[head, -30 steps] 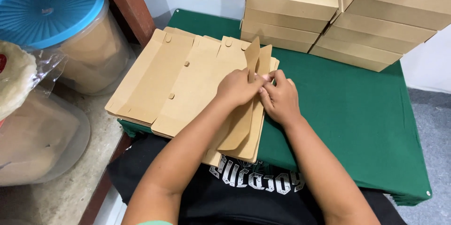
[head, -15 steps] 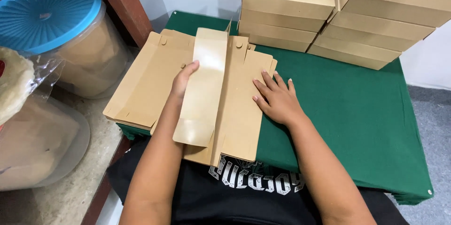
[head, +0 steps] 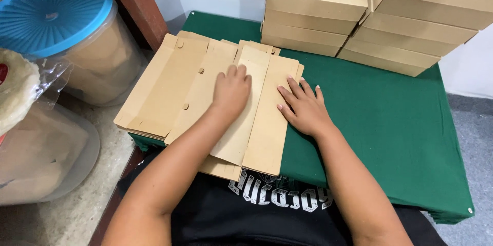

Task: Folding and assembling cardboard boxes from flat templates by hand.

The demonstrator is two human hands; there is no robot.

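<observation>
The left hand (head: 232, 91) lay flat, fingers together, on the folded kraft box blank (head: 246, 107) atop the stack of flat blanks (head: 169, 87) on the green tablecloth (head: 380, 123). The right hand (head: 304, 107) pressed spread fingers on the blank's right panel.

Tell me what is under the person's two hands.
Both the left hand and the right hand press flat on a folded cardboard blank, which lies on more flat blanks. What lies under the pile is covered.
</observation>
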